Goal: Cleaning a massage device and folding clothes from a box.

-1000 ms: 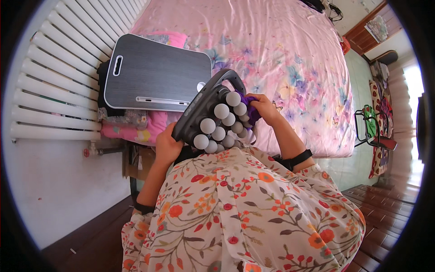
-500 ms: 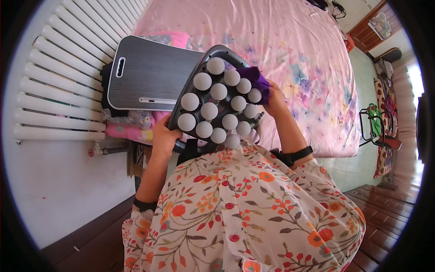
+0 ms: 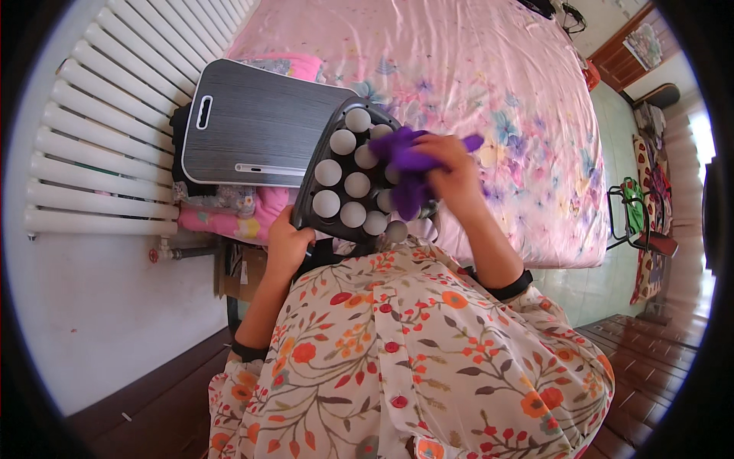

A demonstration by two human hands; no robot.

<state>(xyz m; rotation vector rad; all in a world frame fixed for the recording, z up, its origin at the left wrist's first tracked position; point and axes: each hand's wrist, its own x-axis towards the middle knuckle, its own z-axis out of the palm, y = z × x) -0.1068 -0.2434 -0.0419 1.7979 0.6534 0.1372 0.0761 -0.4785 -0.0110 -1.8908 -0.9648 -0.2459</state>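
A dark grey massager (image 3: 356,184) with several white round balls on its face is tilted in front of my body. My left hand (image 3: 287,246) is closed around its lower left rim, thumb on the near edge. A crumpled purple cloth (image 3: 410,157) lies over the balls on its right side, hiding some of them. My right hand (image 3: 453,172), slightly blurred, is closed on the cloth from above and presses it against the massager.
Past the massager is a bed with a pink flowered sheet (image 3: 459,69). A grey lap desk (image 3: 267,122) with a white edge rests on folded bedding at left, by a white radiator (image 3: 99,153). A black-framed chair (image 3: 642,222) stands at right.
My right hand has moved with the purple cloth from the massager's upper right edge inward across the balls. The massager has shifted slightly, with my left hand still on its rim.
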